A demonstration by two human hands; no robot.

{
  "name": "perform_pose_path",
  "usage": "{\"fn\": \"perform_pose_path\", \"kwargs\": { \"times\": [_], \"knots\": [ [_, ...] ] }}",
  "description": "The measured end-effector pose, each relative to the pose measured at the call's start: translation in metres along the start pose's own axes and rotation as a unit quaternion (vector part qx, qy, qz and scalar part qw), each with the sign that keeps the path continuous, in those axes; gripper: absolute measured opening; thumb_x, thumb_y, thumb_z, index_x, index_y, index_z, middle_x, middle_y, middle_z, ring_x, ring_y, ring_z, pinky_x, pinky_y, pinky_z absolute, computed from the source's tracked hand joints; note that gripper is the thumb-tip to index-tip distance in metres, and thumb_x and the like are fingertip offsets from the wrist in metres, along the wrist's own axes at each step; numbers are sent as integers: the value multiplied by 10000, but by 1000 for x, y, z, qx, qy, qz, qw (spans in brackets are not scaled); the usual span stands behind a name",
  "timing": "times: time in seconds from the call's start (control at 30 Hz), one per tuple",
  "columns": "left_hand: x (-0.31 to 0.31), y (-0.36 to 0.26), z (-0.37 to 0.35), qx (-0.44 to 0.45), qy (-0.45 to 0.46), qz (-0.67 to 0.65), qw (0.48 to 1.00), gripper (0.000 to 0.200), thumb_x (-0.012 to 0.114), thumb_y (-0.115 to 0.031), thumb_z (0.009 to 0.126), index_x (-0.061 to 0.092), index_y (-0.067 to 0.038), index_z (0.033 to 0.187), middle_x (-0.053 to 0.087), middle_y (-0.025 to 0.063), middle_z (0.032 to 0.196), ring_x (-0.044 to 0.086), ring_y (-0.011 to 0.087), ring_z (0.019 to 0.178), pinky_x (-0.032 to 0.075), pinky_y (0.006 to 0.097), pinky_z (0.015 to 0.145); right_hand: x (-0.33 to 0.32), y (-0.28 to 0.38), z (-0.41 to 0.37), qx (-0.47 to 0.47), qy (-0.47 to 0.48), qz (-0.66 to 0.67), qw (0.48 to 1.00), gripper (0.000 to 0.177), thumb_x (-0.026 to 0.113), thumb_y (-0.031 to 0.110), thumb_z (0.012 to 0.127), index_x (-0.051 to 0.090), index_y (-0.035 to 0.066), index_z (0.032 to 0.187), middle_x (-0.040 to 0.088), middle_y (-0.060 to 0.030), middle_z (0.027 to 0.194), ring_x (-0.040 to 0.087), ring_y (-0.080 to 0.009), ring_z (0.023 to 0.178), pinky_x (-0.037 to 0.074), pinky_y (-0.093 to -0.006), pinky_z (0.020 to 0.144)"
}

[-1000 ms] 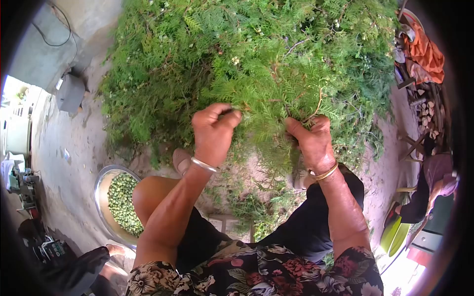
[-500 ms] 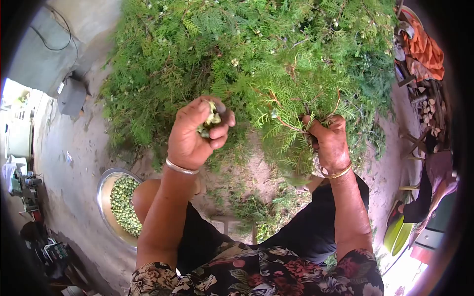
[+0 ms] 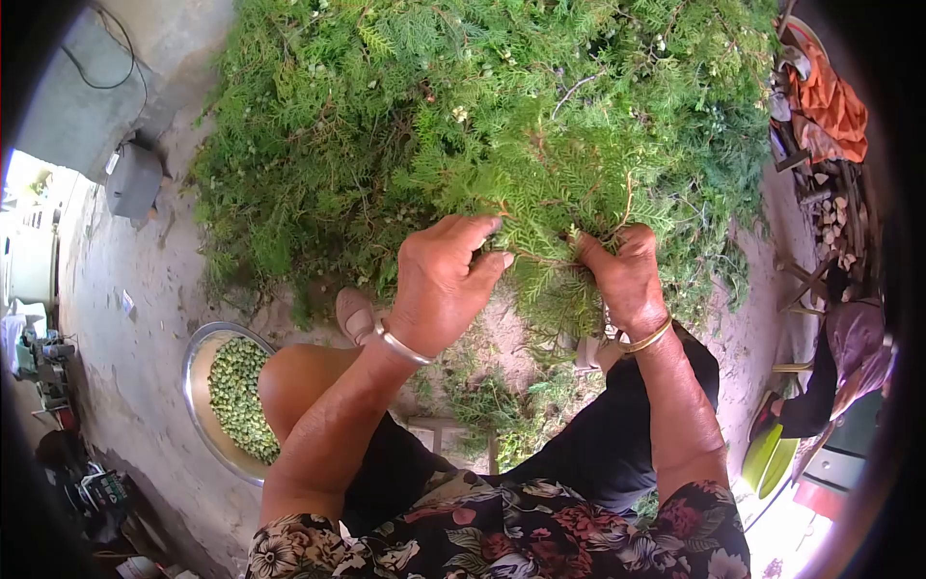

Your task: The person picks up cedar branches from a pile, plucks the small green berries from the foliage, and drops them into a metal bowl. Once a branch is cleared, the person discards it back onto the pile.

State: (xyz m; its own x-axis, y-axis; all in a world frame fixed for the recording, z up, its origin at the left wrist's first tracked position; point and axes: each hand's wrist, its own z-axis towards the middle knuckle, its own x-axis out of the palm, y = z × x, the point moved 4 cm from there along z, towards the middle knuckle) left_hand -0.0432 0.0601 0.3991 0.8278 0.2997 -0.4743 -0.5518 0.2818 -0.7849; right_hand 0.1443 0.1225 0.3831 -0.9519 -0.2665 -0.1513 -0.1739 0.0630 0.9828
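My right hand (image 3: 627,275) is closed around the stems of a leafy evergreen sprig (image 3: 555,207), which looks like cypress or arborvitae. At the sprig's left side is my left hand (image 3: 446,280), its thumb and forefinger bent toward the foliage with a gap between their tips. Its other fingers are curled under; the palm, which held small green cones, faces away and its contents are hidden. By my left knee stands a metal basin (image 3: 196,386), partly filled with small green cones (image 3: 238,396).
A large heap of cut evergreen branches (image 3: 318,145) spreads in front of me. Loose clippings (image 3: 487,410) lie between my feet. A grey box (image 3: 135,181) is at left. To the right are stacked firewood (image 3: 837,217), an orange cloth (image 3: 830,111) and another person's leg (image 3: 815,386).
My left hand has moved right and turned palm away, from beside the heap to the sprig. My right hand has shifted slightly left, still gripping the sprig.
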Motion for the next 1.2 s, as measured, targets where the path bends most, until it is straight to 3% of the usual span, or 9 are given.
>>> {"fn": "perform_pose_path", "kwargs": {
  "times": [0.27,0.43,0.47,0.6,0.77,0.87,0.93,1.03,1.2],
  "knots": [
    [-28,13,0,65,-23,124,990,97,643,4,750,612,16,841,608,102,672,560,152,557,441,260,513,-30,18,7,-31,-61,-102,992,85,618,51,815,660,-8,772,584,21,619,481,-56,555,389,-243,487],
    [-127,19,-6,-241,-239,-93,936,177,634,-165,827,615,-33,944,558,9,662,429,43,466,320,175,391,-74,16,13,39,-162,-41,985,242,594,133,824,566,42,602,522,-21,577,457,-88,458,313,-225,419],
    [-145,20,-10,-242,-268,-49,931,196,625,-180,831,634,-7,922,575,17,641,410,13,458,298,164,391,-104,-20,31,-121,-63,-86,987,142,540,105,829,583,16,728,554,-50,656,508,-112,549,323,-228,446],
    [-227,56,-74,-200,-224,278,913,204,634,-135,768,609,26,890,609,77,711,516,148,583,442,281,550,-104,-28,30,69,-89,452,885,228,596,133,812,531,38,1010,574,-84,846,540,-190,772,357,-261,508],
    [-293,116,-215,-402,-59,437,802,453,690,-175,680,603,-9,1093,634,227,970,617,320,915,464,381,808,-91,-10,22,112,-132,478,861,183,551,90,820,515,20,986,561,-118,818,505,-199,704,320,-261,466],
    [-349,165,-306,-363,-158,414,819,487,696,-190,683,595,-29,1131,634,218,1004,615,328,921,465,362,828,-88,-14,27,97,15,483,870,147,496,73,825,512,14,959,544,-102,790,493,-201,684,312,-253,449],
    [-374,158,-333,-369,-193,540,731,382,680,-204,718,640,-18,1049,643,207,976,609,316,909,461,361,823,-80,-5,18,112,-20,456,883,131,495,68,819,512,11,936,532,-99,769,493,-201,682,311,-248,446],
    [-406,161,-365,-467,-202,425,749,279,648,-220,759,672,-1,930,644,216,952,596,315,924,442,384,847,-77,0,13,100,-31,453,885,94,499,64,803,511,-2,869,509,-105,722,507,-207,657,322,-249,433],
    [-391,151,-370,-532,-164,524,644,714,424,-613,830,623,42,1033,588,283,1066,562,374,1012,416,420,890,-65,-3,12,90,42,402,910,334,505,66,755,490,-86,1051,461,-66,708,406,-123,628,235,-202,407]
  ]
}}
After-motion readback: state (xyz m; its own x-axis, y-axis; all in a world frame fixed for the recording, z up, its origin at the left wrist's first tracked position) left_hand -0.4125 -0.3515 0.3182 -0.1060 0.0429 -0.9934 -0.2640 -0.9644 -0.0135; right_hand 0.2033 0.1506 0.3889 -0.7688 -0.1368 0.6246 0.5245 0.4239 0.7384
